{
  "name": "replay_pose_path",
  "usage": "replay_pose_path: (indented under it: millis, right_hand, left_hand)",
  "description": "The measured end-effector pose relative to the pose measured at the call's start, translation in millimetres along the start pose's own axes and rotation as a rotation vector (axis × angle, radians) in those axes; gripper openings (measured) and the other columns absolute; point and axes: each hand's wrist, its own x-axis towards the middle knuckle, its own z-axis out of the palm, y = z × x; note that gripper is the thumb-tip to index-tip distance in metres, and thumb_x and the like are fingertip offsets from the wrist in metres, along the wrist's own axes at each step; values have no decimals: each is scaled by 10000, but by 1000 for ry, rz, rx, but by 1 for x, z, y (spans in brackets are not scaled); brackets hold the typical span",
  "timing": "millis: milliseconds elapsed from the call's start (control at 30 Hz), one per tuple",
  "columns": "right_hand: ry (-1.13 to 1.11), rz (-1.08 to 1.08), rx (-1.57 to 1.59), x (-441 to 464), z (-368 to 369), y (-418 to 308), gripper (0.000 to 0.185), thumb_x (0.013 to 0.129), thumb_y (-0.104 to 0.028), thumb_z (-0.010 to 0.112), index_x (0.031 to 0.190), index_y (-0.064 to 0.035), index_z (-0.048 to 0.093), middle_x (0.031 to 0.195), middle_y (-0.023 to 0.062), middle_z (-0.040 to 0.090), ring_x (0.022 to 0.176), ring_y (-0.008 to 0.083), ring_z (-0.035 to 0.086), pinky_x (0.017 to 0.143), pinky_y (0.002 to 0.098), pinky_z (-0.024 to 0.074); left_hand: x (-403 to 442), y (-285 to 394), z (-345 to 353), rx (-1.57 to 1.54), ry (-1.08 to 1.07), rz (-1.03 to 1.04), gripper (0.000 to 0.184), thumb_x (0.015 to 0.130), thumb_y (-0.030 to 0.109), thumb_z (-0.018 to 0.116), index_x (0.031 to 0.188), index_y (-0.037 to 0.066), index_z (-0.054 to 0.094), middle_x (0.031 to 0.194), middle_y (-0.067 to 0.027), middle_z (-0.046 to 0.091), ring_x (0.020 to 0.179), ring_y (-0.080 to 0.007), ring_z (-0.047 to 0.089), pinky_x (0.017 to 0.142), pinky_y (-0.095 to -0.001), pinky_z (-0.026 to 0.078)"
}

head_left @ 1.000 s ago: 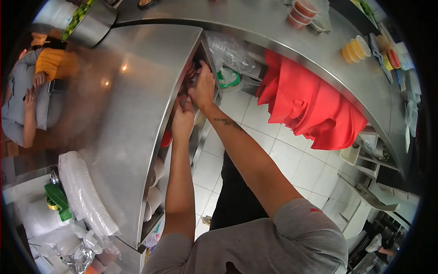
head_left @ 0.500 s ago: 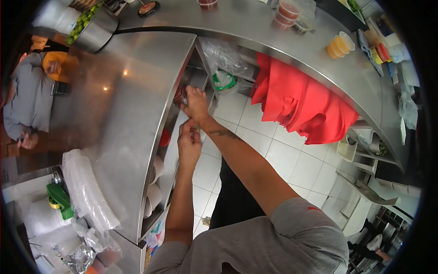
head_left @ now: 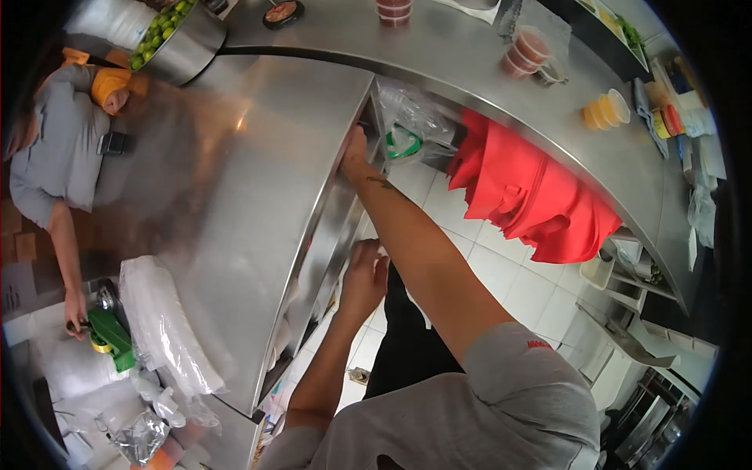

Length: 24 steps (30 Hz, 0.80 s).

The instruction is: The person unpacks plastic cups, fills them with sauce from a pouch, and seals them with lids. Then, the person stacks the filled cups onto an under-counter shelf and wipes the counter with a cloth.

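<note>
My right hand [head_left: 356,149] reaches in over the front edge of the shelf [head_left: 333,211] under the steel counter [head_left: 235,172]. Its fingers are hidden behind the counter edge, so what it touches cannot be made out. Lower down, my left hand [head_left: 364,276] hangs in front of the shelf, below my right forearm. Its fingers are curled, and anything inside them is out of sight. Pale round containers [head_left: 283,333] show partly on the lower part of the shelf.
A co-worker [head_left: 63,149] stands across the counter, one hand at a green tape dispenser [head_left: 111,338]. Red bags [head_left: 525,188] hang under the curved counter [head_left: 439,47]. On it stand stacked red cups [head_left: 526,52] and yellow cups [head_left: 605,111]. Limes [head_left: 163,33] fill a metal pot.
My right hand has gone deeper into the shelf; the stacked reddish things beside it are now hidden. My left hand has dropped away from it. The co-worker's arm now reaches to the tape dispenser.
</note>
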Motion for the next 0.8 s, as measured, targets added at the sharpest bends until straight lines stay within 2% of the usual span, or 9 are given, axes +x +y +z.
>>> replay_pose_path:
  millis: [67,267,333,400,467,533,567,667,800]
  right_hand:
    - [28,69,122,16,10,20,345,771,-212,670,942,85,628,1018,299,617,1007,400,604,843,406,489]
    - [-71,169,27,28,7,15,455,753,-279,694,1011,83,596,1116,292,585,1051,400,580,873,408,492]
    - [10,72,-10,41,16,38,433,749,-281,695,970,81,610,1071,293,602,1017,398,597,858,409,498]
    - [8,-75,-325,32,12,21,409,743,-275,694,925,84,623,1016,296,618,977,401,614,839,411,504]
    - [1,-71,-490,-5,-4,-27,390,733,-263,689,880,93,629,960,304,627,940,409,624,818,417,508]
    - [40,105,-366,-45,-22,-78,376,721,-246,683,839,107,629,909,315,628,908,419,629,798,426,510]
    - [122,30,-495,-42,-22,-64,343,712,-218,666,817,107,632,887,317,628,898,431,625,789,433,507]
    - [123,87,-520,-52,-33,-61,314,710,-204,662,810,93,641,867,310,633,890,435,625,788,439,504]
    - [162,68,-426,-72,-50,-71,328,697,-240,701,844,51,665,855,266,654,852,388,648,781,420,507]
  left_hand:
    - [-3,4,-7,27,-49,-3,291,825,-21,556,1113,-10,515,1029,-190,537,887,-349,587,756,-415,480]
    - [2,-6,-17,18,-34,16,277,828,-27,554,1103,-13,522,1016,-192,549,881,-357,588,758,-411,483]
    - [12,3,-23,-40,-31,-38,272,829,-32,549,1099,-14,526,1008,-191,553,877,-362,589,757,-408,484]
    - [21,4,-25,-40,-13,-14,264,835,-37,535,1097,-11,531,1010,-188,552,873,-364,589,754,-406,484]
    - [30,5,-28,-14,19,3,267,840,-37,525,1105,-6,533,1011,-186,551,867,-362,589,752,-403,483]
    - [43,9,-32,32,66,21,280,845,-31,518,1123,2,532,1013,-185,550,861,-358,588,753,-401,481]
    - [50,17,-35,33,143,19,295,860,4,514,1154,17,533,1003,-179,547,850,-360,582,755,-400,479]
    - [70,8,-31,-12,342,-38,332,889,91,547,1213,23,520,1061,-164,599,834,-287,599,742,-366,481]
    - [93,24,-27,-166,407,-205,405,910,144,557,1267,-25,467,1140,-135,580,977,-209,584,820,-292,461]
